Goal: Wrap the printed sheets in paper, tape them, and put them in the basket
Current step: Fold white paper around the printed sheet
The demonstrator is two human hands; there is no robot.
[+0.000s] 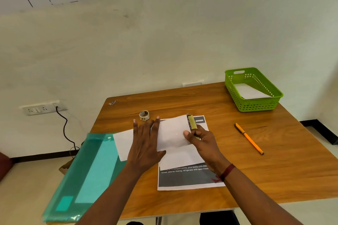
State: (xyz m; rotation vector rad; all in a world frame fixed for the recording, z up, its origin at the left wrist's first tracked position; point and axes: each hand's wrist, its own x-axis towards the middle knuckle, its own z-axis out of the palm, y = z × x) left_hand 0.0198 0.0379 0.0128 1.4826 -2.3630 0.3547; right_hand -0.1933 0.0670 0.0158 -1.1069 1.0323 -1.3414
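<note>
Partly folded white paper tops printed sheets; right hand grips yellowish stick.

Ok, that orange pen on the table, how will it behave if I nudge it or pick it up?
The orange pen is slim and looks round, so a sideways nudge would probably roll it on the smooth wooden table. It looks stiff and likely light, so it should lift without bending.

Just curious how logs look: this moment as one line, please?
left hand: presses folded white paper | right hand: grips yellow-green stick | tape roll: untouched | green basket: white sheet
</note>
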